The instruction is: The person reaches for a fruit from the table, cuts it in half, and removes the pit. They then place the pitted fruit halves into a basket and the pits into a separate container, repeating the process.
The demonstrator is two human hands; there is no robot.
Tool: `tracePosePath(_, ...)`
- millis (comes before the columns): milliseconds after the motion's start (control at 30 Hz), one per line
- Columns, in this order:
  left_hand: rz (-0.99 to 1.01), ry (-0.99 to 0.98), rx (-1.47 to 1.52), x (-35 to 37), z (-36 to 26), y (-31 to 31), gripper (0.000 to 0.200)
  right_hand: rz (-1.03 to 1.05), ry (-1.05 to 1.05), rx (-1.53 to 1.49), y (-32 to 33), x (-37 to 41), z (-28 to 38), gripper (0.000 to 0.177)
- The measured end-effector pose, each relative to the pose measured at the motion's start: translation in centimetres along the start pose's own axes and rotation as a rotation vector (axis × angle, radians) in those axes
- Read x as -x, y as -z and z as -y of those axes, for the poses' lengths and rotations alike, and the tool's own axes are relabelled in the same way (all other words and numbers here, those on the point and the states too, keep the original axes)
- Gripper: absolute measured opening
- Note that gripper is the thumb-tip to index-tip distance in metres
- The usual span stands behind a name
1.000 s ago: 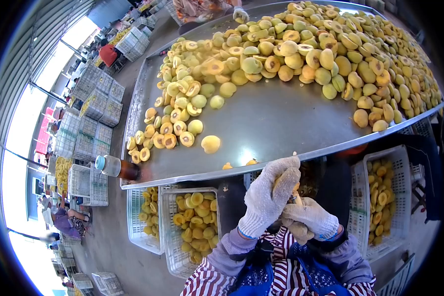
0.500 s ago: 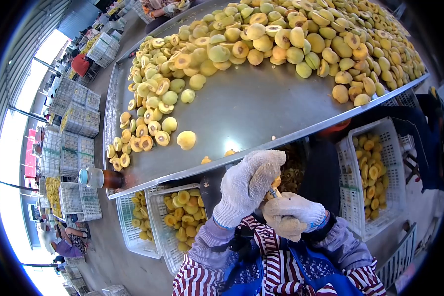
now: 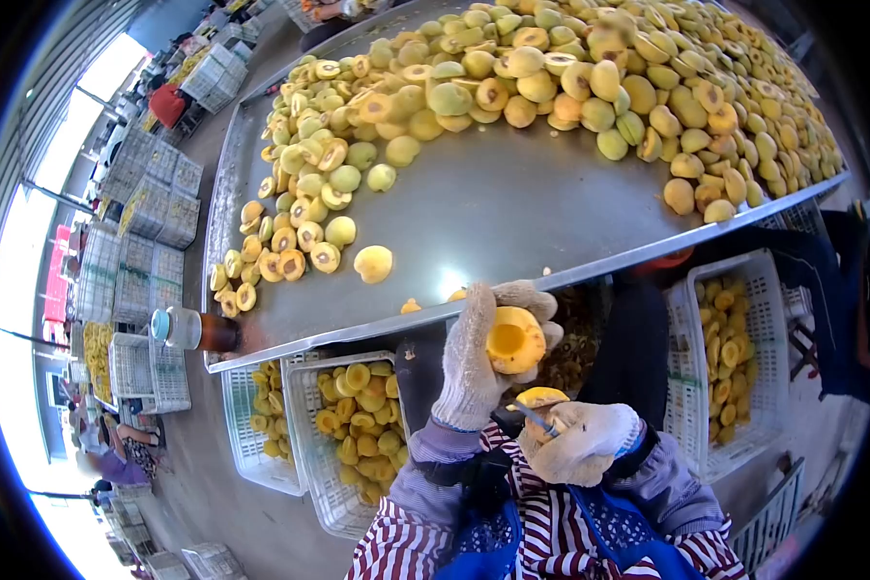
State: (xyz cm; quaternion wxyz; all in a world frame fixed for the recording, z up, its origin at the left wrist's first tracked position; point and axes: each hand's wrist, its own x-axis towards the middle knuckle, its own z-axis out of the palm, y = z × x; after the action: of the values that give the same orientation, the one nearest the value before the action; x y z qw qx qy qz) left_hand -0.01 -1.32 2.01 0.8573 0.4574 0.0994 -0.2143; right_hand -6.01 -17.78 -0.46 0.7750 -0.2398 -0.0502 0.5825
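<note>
My left hand (image 3: 467, 372), in a white knitted glove, holds a yellow peach half (image 3: 525, 338) with its cut face toward me. The hollow in its middle is smooth and holds no stone. Just below and to the right, my right hand (image 3: 587, 447), also gloved, is closed on a thin metal pitting tool (image 3: 534, 417). A second piece of peach (image 3: 542, 395) sits at that hand's fingers, behind the tool. The tool's handle is hidden in the glove. Both hands are in front of the near edge of the metal table (image 3: 435, 208).
A large heap of halved peaches (image 3: 638, 92) covers the table's far and right side. A jar of brown liquid (image 3: 198, 331) stands at its left corner. Crates of peach halves (image 3: 358, 435) stand below left, another crate (image 3: 686, 387) at right. Scraps (image 3: 575, 348) lie beneath my hands.
My hands have come apart, the right lower. The left has turned, so the peach half's hollow now faces me. The tool and a second peach piece now show at my right hand.
</note>
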Motion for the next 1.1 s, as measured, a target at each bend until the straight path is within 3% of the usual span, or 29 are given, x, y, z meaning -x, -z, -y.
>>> tracePosePath(33,-0.124,-0.105,-0.063,0.4,-0.1,0.8,0.065,0.015,-0.145,0.008,-0.4,0.1,0.9,0.019)
tracePosePath(67,-0.174,-0.166,-0.07,0.7,-0.3,2.7,0.063,-0.109,-0.302,0.158,-0.6,0.0,0.9,0.021)
tracePosePath(167,-0.499,-0.437,-0.205,3.3,-1.3,11.6,0.05,-0.283,-0.373,0.31,-1.8,-0.9,1.4,0.022)
tracePosePath(233,-0.957,-0.533,-0.971,6.0,-1.9,19.2,0.038,-0.325,-0.376,0.32,-1.0,-1.8,0.8,0.028)
tracePosePath(333,-1.115,-0.328,-2.019,10.1,-1.9,24.9,0.032,-0.438,-0.325,0.39,-1.4,-3.8,1.2,0.026)
tracePosePath(433,-1.047,-0.336,-1.413,11.2,-3.0,26.3,0.035,-0.611,-0.265,0.441,-2.3,-6.6,2.4,0.02)
tracePosePath(567,-1.012,-0.324,-1.218,9.2,-6.5,27.0,0.035,-0.839,-0.106,0.532,-1.3,-10.5,3.8,0.019)
tracePosePath(700,-1.027,-0.503,-1.414,5.8,-10.1,31.7,0.034,-1.014,0.169,0.579,3.0,-13.5,5.0,0.016)
tracePosePath(767,-1.045,-0.512,-1.498,4.0,-12.4,34.9,0.039,-1.193,0.358,0.555,6.6,-15.0,5.4,0.015)
tracePosePath(867,-1.115,-0.503,-1.542,0.9,-16.1,39.4,0.051,-1.231,0.491,0.533,9.7,-15.7,6.1,0.019)
tracePosePath(967,-1.311,-0.346,-1.413,-1.5,-19.6,42.2,0.063,-1.246,0.635,0.607,10.9,-16.6,5.6,0.015)
tracePosePath(1000,-1.315,-0.318,-1.458,-2.6,-20.0,45.4,0.08,-1.23,0.608,0.583,10.9,-16.4,5.7,0.013)
tracePosePath(1100,-1.348,-0.018,-1.326,-3.7,-23.4,45.8,0.089,-1.136,0.713,0.685,7.8,-16.4,6.8,0.008)
